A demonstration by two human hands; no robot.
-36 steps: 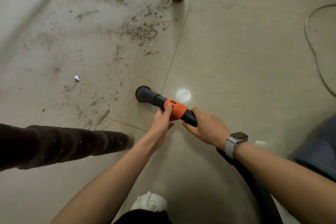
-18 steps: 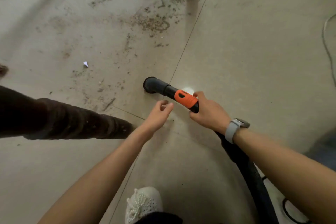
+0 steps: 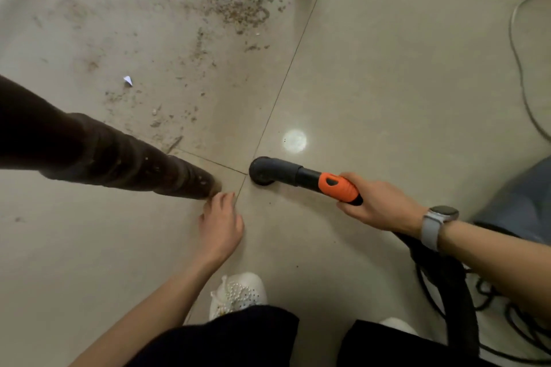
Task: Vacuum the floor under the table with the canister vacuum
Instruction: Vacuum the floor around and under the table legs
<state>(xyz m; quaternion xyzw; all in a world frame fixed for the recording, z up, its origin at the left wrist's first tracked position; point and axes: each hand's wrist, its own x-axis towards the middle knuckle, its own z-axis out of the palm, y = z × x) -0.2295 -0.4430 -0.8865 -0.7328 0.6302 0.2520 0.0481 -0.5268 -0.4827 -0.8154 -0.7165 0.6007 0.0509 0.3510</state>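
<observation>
The right hand [image 3: 378, 207] grips the vacuum nozzle [image 3: 301, 176], whose mouth rests on the floor [image 3: 387, 74] just right of the near table leg [image 3: 119, 158]. The left hand [image 3: 222, 225] hangs loose and empty beside that leg. The nozzle's length points left; the dirt [image 3: 235, 9] lies well beyond the leg.
</observation>
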